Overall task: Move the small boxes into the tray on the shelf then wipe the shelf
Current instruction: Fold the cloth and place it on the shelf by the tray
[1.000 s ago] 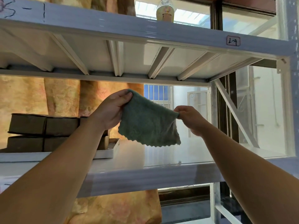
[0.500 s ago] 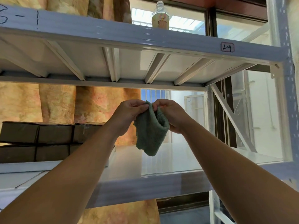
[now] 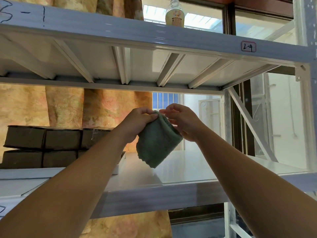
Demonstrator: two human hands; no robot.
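Both hands pinch a folded green cloth (image 3: pixel 157 143) above the white shelf (image 3: pixel 180 167): left hand (image 3: pixel 137 122) at its nine o'clock, right hand (image 3: pixel 183 122) at three. Brown boxes (image 3: pixel 51 145) fill the tray (image 3: pixel 120 166) at nine o'clock.

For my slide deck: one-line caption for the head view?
Both hands, left hand and right hand, hold a folded green cloth above the white shelf, boxes stacked in the tray.

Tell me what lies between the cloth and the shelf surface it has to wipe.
Nothing visible. The cloth hangs folded from both hands over bare shelf. The tray of boxes sits off to the left, clear of that patch.
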